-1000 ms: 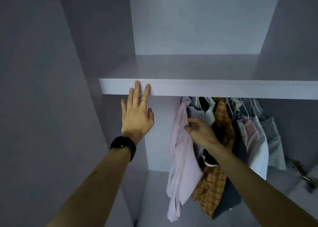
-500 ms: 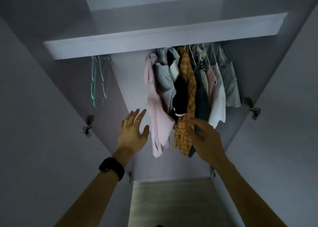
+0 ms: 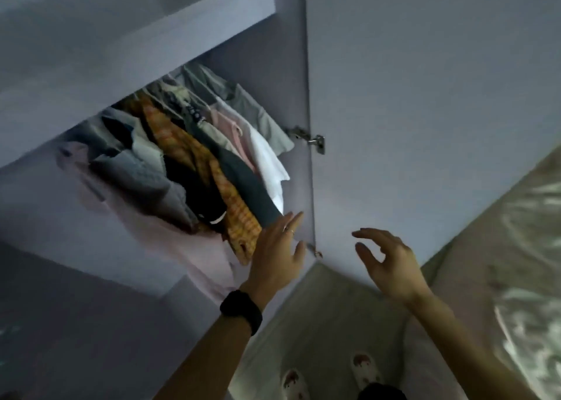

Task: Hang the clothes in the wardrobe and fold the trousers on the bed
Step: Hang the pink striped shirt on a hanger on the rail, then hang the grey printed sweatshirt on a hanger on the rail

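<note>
The clothes hang packed close together inside the wardrobe, with an orange checked shirt in the middle. They look light, soft and floppy, apt to slip off a hanger, so the hanger hook or the shoulders seem the best hold, not the hems. The left hand, flat-fingered and empty, is at their lower ends. The right hand, loosely curled, holds nothing before the open door. The bed lies to the right.
</note>
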A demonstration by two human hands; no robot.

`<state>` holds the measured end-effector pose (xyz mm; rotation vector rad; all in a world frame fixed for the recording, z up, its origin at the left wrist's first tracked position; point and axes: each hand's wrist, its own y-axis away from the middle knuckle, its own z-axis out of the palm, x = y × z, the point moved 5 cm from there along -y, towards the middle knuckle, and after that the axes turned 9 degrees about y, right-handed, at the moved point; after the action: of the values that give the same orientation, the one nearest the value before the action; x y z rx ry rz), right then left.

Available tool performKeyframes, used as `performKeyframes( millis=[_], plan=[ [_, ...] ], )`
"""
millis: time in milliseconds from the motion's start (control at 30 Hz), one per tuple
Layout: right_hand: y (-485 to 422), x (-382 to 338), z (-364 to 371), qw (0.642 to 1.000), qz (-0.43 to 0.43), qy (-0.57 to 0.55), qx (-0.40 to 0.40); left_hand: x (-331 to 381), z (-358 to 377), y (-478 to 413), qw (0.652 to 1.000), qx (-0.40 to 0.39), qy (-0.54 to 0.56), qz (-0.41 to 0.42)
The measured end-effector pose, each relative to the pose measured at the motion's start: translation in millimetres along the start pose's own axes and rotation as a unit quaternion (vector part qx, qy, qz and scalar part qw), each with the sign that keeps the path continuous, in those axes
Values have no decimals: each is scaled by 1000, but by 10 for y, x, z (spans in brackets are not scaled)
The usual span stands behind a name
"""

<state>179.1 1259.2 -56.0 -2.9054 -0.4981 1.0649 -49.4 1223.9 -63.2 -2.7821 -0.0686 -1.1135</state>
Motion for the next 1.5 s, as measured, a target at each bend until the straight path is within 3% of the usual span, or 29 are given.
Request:
performKeyframes(
  millis=[200, 367, 567, 967, 1133, 1300, 1500],
  plan=[
    [1059, 600, -372, 970, 226, 29, 87, 468, 829, -256, 971, -196, -33, 133],
    [2317, 1102, -770, 883, 427, 18, 194, 1520, 1912, 22, 906, -336, -2, 258],
    [3730, 1515, -986, 775, 558, -21, 297, 2591, 3161, 771, 805, -489, 30, 335],
    [5139, 2318, -1042, 648, 682, -58, 334, 3533, 4837, 1836, 678, -578, -59, 450],
    [5598, 2447, -507, 544, 776, -115, 298, 3406, 5328, 2209, 613, -621, -134, 469],
    [6168, 2680, 122, 395, 854, -170, 293, 3085, 6085, 2606, 507, -662, -239, 497],
    [6636, 3153, 563, 292, 881, -176, 328, 2717, 6910, 2875, 424, -637, -347, 542]
  ],
)
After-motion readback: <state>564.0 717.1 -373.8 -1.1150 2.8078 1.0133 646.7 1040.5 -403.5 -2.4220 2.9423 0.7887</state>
